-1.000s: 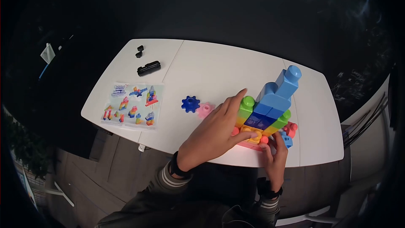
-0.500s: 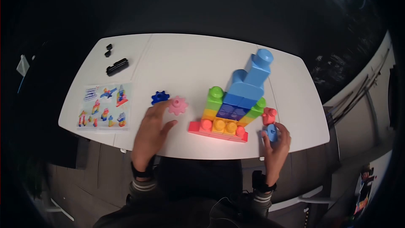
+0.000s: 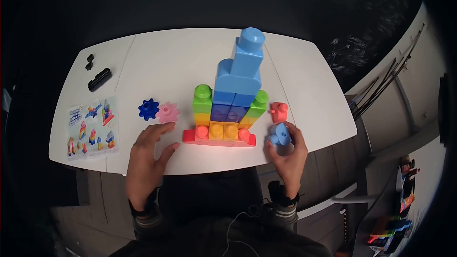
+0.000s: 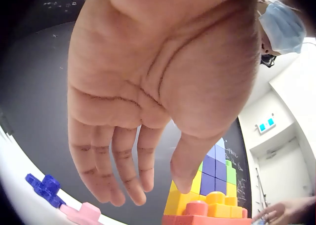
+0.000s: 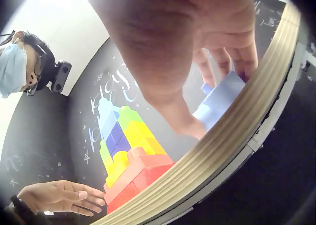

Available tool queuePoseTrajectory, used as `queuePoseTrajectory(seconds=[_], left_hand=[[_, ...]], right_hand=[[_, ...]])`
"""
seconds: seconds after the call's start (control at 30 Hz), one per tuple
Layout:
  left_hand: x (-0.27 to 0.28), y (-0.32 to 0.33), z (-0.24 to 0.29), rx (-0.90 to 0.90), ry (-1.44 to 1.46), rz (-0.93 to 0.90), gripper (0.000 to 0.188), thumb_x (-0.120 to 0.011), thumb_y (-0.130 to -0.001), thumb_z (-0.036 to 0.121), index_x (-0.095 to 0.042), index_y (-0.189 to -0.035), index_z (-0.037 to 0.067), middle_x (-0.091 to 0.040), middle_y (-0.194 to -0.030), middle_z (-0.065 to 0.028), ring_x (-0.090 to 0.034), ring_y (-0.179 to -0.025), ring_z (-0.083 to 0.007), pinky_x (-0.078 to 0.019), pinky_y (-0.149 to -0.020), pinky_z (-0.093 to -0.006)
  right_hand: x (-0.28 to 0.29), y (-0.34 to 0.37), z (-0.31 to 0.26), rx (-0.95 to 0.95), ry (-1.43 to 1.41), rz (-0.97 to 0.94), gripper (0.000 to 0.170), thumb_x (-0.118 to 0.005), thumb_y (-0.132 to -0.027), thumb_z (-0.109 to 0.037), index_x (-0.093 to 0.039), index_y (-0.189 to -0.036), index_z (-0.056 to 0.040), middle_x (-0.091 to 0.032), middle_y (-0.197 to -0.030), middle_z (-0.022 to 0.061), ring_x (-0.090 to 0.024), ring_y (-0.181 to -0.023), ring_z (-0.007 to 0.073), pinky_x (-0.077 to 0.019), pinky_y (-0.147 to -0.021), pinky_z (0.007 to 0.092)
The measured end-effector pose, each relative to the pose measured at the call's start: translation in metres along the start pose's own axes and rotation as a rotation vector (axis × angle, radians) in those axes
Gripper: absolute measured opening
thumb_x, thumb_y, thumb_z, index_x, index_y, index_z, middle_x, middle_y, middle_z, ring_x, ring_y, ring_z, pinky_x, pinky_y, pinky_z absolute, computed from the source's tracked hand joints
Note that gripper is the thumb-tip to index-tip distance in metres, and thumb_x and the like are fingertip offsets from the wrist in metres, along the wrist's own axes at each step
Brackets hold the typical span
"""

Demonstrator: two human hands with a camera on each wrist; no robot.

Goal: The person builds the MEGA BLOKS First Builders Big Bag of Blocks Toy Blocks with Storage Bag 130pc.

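A tall tower of toy building blocks [image 3: 236,83] stands on a red base [image 3: 220,141], with yellow, green, dark blue and light blue blocks stacked upward. To its right, my right hand [image 3: 291,163] holds a light blue block with a round peg [image 3: 282,134] between thumb and fingers, low over the table. A coral-red block [image 3: 279,112] sits just beyond those fingertips. On the tower's other side, my left hand [image 3: 146,159] holds nothing, its fingers relaxed and thumb apart. Beyond its fingertips lie a pink gear [image 3: 168,112] and a dark blue gear [image 3: 149,109].
A picture sheet of block models [image 3: 92,128] lies at the left of the white table [image 3: 166,57]. Behind it are a black oblong case [image 3: 100,80] and small black pieces [image 3: 89,62]. The table's front edge runs just before both hands.
My left hand has left the tower and moved left, near the gears. The right hand has gone from the tower's base to the light blue block and gripped it. The head view has shifted.
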State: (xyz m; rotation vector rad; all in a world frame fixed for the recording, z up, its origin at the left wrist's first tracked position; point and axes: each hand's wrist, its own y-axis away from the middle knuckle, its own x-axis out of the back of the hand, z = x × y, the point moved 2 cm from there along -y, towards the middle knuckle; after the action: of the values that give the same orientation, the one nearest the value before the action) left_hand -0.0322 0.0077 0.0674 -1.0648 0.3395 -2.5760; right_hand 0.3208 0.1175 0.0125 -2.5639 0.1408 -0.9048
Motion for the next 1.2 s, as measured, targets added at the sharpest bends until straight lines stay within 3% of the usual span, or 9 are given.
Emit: queuePoseTrajectory(seconds=[0.13,0.3,0.33,0.57,0.8,0.9,1.0,1.13,1.2], left_hand=[[-0.002,0.006,0.021,0.002,0.091,-0.025,0.043,-0.087,-0.099,0.001,-0.076,-0.14,0.002,-0.083,-0.123,-0.0166,-0.08,-0.108,-0.0334,-0.0629,-0.096,-0.0429],[-0.017,0.008,0.058,-0.14,0.328,-0.171,0.049,-0.094,-0.093,0.004,-0.077,-0.139,0.002,-0.083,-0.122,-0.014,-0.08,-0.101,-0.0242,-0.0636,-0.091,-0.0378],[-0.017,0.009,0.063,-0.119,0.379,-0.261,0.056,-0.093,-0.099,0.02,-0.073,-0.15,0.008,-0.077,-0.138,-0.0138,-0.081,-0.104,-0.03,-0.0665,-0.096,-0.0402],[-0.045,0.017,0.062,-0.243,0.339,-0.174,0.061,-0.09,-0.103,0.023,-0.068,-0.158,0.01,-0.065,-0.152,-0.0124,-0.074,-0.127,-0.0339,-0.0645,-0.105,-0.0441],[-0.021,0.005,0.058,-0.199,0.236,0.082,0.047,-0.084,-0.1,0.005,-0.079,-0.147,0.008,-0.078,-0.137,-0.0116,-0.073,-0.124,-0.0354,-0.0591,-0.105,-0.0474],[-0.02,-0.003,0.053,-0.243,0.156,0.171,0.046,-0.083,-0.101,0.004,-0.08,-0.146,0.008,-0.078,-0.137,-0.011,-0.071,-0.121,-0.0349,-0.0587,-0.103,-0.0463],[-0.02,-0.009,0.055,-0.244,0.093,0.184,0.044,-0.083,-0.101,0.004,-0.082,-0.145,0.009,-0.077,-0.134,-0.0111,-0.07,-0.118,-0.0346,-0.0586,-0.1,-0.0465],[-0.032,-0.013,0.052,-0.173,0.085,0.186,0.043,-0.084,-0.101,0.003,-0.082,-0.143,0.01,-0.076,-0.135,-0.0104,-0.07,-0.12,-0.0354,-0.0591,-0.1,-0.0469],[-0.037,-0.014,0.049,-0.214,0.069,0.182,0.043,-0.084,-0.1,0.002,-0.083,-0.142,0.011,-0.076,-0.136,-0.0106,-0.07,-0.12,-0.0356,-0.0592,-0.1,-0.0465]], right_hand=[[-0.006,0.008,-0.008,-0.1,-0.413,0.147,0.082,-0.101,-0.083,-0.001,-0.058,-0.152,-0.0043,-0.074,-0.127,0.0131,-0.075,-0.121,0.0238,-0.061,-0.105,0.0407],[-0.014,0.023,-0.038,-0.075,-0.714,-0.016,0.092,-0.107,-0.078,-0.002,-0.052,-0.152,-0.0046,-0.07,-0.131,0.0112,-0.074,-0.123,0.0227,-0.061,-0.104,0.0386],[-0.017,0.026,-0.044,-0.009,-0.777,-0.047,0.089,-0.108,-0.079,-0.005,-0.051,-0.147,-0.0047,-0.07,-0.13,0.0114,-0.074,-0.121,0.022,-0.0615,-0.103,0.0387],[-0.06,0.056,-0.08,-0.121,-1.083,-0.034,0.089,-0.11,-0.079,-0.007,-0.047,-0.141,-0.0054,-0.064,-0.13,0.0104,-0.069,-0.118,0.0169,-0.0628,-0.099,0.0316],[-0.056,0.048,-0.077,0.134,-0.625,-0.135,0.078,-0.108,-0.082,-0.005,-0.061,-0.143,0.0022,-0.073,-0.136,0.0185,-0.078,-0.117,0.0231,-0.0662,-0.103,0.0371],[-0.052,0.04,-0.072,0.249,-0.554,-0.15,0.059,-0.101,-0.091,-0.004,-0.067,-0.139,0.0049,-0.075,-0.133,0.021,-0.08,-0.113,0.0258,-0.0652,-0.103,0.0381],[-0.046,0.036,-0.065,0.183,-0.677,0.027,0.034,-0.078,-0.107,-0.002,-0.066,-0.137,0.0056,-0.074,-0.131,0.0228,-0.079,-0.106,0.0253,-0.0632,-0.099,0.037],[-0.045,0.03,-0.055,0.131,-0.648,0.096,0.033,-0.078,-0.106,-0.004,-0.067,-0.136,0.0056,-0.074,-0.128,0.0227,-0.078,-0.103,0.0239,-0.063,-0.098,0.0363],[-0.046,0.027,-0.057,0.17,-0.54,0.132,0.057,-0.081,-0.104,-0.005,-0.056,-0.155,0.0021,-0.063,-0.153,0.0249,-0.069,-0.13,0.0291,-0.0578,-0.111,0.0432]])
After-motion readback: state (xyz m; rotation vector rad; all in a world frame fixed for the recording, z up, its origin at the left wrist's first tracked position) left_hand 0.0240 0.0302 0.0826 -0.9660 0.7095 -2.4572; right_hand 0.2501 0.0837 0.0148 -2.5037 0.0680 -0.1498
